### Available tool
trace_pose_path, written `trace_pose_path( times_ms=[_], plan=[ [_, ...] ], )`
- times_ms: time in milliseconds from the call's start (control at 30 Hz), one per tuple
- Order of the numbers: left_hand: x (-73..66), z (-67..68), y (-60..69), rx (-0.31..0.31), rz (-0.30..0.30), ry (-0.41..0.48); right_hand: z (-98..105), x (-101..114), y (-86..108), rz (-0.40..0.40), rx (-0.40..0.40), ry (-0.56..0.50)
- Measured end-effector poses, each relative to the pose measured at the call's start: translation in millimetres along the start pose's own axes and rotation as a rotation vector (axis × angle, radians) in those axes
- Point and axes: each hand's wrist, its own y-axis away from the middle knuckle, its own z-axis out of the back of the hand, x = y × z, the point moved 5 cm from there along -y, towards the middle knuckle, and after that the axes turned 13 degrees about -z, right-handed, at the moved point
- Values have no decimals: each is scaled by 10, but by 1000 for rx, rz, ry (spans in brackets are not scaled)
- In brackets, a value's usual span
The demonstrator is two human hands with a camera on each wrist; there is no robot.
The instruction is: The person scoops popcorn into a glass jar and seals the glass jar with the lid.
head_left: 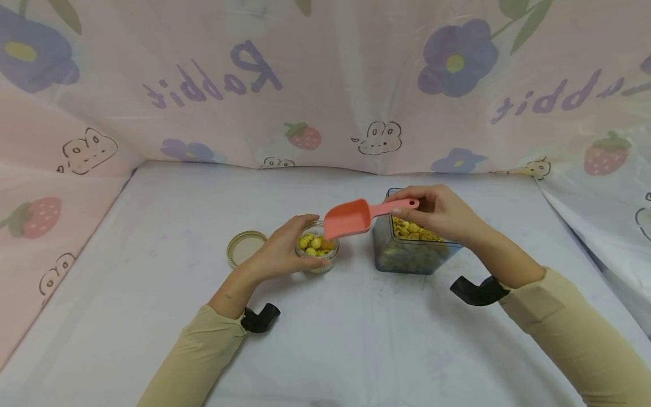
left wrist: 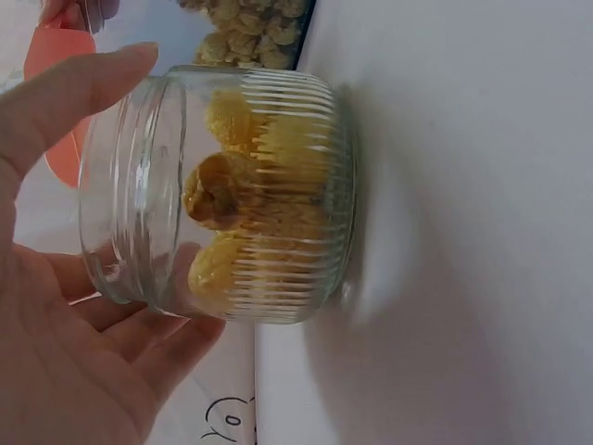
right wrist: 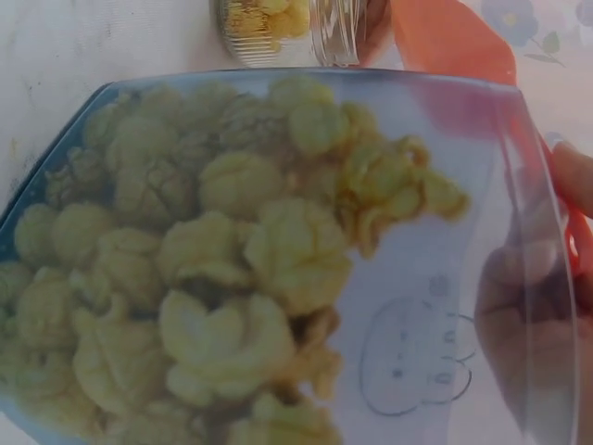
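Note:
My left hand (head_left: 282,249) curls round a small ribbed glass jar (left wrist: 222,195) that stands on the table. Yellow popcorn (head_left: 315,244) lies inside the jar. In my right hand (head_left: 442,212) is the handle of a pink-orange scoop (head_left: 348,219), pinched between thumb and fingers. The scoop's blade hangs level beside and above the jar's rim, and no popcorn shows in it. Beneath the right hand stands a clear square container (head_left: 407,260); in the right wrist view, popcorn (right wrist: 204,260) fills much of it.
A round gold-rimmed lid (head_left: 246,249) lies on the white table (head_left: 325,339) left of the jar, partly behind the left hand. A curtain (head_left: 325,85) printed with flowers, strawberries and rabbits hangs along the back and sides. Small crumbs lie by the container.

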Motion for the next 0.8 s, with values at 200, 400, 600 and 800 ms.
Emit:
trace_pose_path(
  times_ms=[200,400,600,800],
  plan=[
    [-30,8,-19,-3,4,17,40,-60,39,-20,-15,-46],
    [-84,33,-77,-71,-23,-4,117,-111,120,-25,-61,-100],
    [-131,51,-128,-129,-2,-12,210,-147,177,-21,-100,-141],
    [-192,43,-186,-163,-31,-4,273,-183,220,-25,-122,-178]
  ],
)
